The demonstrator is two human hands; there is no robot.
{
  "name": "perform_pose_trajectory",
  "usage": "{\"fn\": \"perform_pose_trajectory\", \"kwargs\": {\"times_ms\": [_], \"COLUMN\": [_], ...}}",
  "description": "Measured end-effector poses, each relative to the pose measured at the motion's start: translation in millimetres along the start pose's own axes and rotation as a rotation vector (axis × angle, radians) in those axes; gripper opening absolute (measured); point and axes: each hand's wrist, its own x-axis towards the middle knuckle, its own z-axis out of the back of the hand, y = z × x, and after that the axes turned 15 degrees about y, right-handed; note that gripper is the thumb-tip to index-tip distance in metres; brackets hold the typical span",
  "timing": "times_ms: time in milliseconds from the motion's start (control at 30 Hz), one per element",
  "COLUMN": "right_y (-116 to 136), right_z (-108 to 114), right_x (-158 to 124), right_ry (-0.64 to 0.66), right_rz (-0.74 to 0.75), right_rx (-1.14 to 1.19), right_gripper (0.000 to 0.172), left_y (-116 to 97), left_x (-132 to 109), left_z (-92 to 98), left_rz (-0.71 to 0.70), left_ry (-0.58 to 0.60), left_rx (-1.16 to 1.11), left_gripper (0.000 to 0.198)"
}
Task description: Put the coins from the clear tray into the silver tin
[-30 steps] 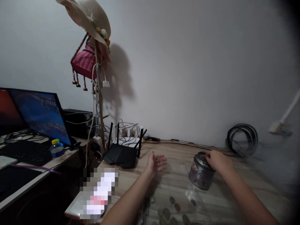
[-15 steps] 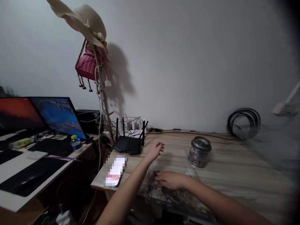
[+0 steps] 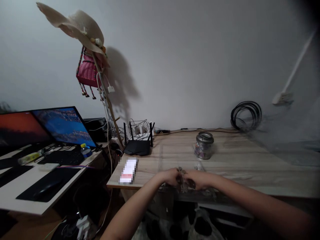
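Note:
My left hand (image 3: pixel 172 176) and my right hand (image 3: pixel 198 180) meet at the front edge of the wooden table. Fingers on both sides are curled around a cluster of coins (image 3: pixel 185 187), which look like small round metal discs and are partly covered by the hands. Under and around the hands lies a see-through plastic tray (image 3: pixel 160 160); its outline is faint. Beyond my right hand a round tin (image 3: pixel 204 146) with a printed side and a metal lid stands upright, touched by neither hand.
A phone (image 3: pixel 129 170) lies left of my hands, with a black router (image 3: pixel 137 147) behind it. Coiled black cable (image 3: pixel 246 116) leans by the wall. The left desk holds monitors (image 3: pixel 65 125), a keyboard (image 3: pixel 62 156) and a small bottle (image 3: pixel 86 150). A hat (image 3: pixel 85 30) hangs above.
My left hand has come down and back from above the table to join my right hand. Both have closed around coins at the table's front edge. The camera view has shifted.

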Motion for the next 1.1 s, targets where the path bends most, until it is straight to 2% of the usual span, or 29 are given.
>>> {"fn": "perform_pose_trajectory", "kwargs": {"times_ms": [100,133,267,367,467,667,833,1000,1033,1100], "right_y": [-1.3,-1.2,2.9,9.1,12.8,7.3,3.3,-0.3,-1.0,-2.2], "right_z": [1.5,2.0,6.1,10.7,14.1,12.4,9.5,9.6,10.2,13.1], "right_x": [-2.4,-3.4,-7.0,-10.2,-14.5,-23.9,-18.9,-9.8,-9.3,-9.3], "right_ry": [0.162,0.181,0.191,0.161,0.149,0.169,0.15,0.182,0.17,0.131], "right_rz": [-0.09,-0.11,-0.159,-0.167,-0.179,-0.231,-0.289,-0.284,-0.277,-0.256], "right_rx": [-0.109,-0.122,-0.145,-0.17,-0.185,-0.16,-0.122,-0.039,-0.018,0.029], "right_gripper": [0.028,0.026,0.024,0.034,0.036,0.025,0.01,0.017,0.018,0.016], "left_y": [-3.3,-4.0,-7.8,-10.9,-10.1,-0.5,-5.7,-8.9,-7.6,-4.8], "left_x": [-4.5,-4.8,-2.1,-1.4,-5.5,-16.8,-16.3,-15.0,-14.6,-11.6], "left_z": [1.3,2.3,8.9,14.3,16.8,14.8,17.6,20.6,19.7,15.9], "left_rz": [0.042,0.066,0.148,0.24,0.307,0.264,0.305,0.352,0.363,0.372], "left_ry": [0.093,0.134,0.306,0.378,0.417,0.349,0.365,0.369,0.333,0.17], "left_rx": [0.035,0.043,0.123,0.192,0.176,0.09,0.061,-0.013,-0.076,-0.224], "left_gripper": [0.018,0.018,0.017,0.019,0.025,0.028,0.022,0.02,0.019,0.016]}}
